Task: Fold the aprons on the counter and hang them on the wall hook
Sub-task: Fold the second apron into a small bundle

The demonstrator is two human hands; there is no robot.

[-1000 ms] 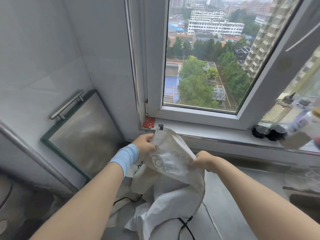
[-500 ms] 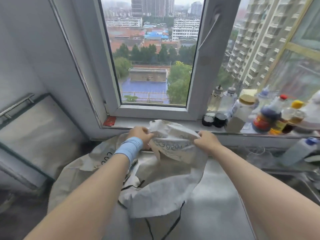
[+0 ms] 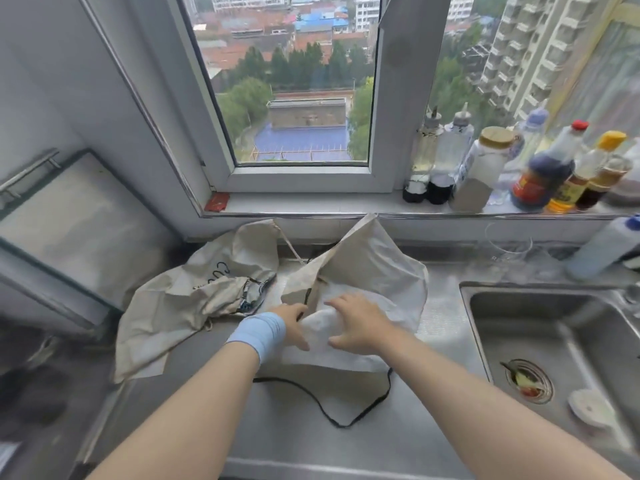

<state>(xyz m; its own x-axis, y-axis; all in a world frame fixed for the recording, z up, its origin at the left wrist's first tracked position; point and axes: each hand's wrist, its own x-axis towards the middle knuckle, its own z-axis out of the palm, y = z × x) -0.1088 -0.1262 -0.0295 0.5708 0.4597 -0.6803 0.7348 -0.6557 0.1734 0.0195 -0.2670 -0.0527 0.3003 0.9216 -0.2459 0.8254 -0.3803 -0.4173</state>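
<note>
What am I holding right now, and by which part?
The left hand seems to pinch the white apron at its folded left edge, beside a black strap. The right hand only presses flat on it.

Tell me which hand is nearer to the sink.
Right. The right hand presses on the apron, left of the sink; the left hand lies further left, at the apron's other edge.
</note>
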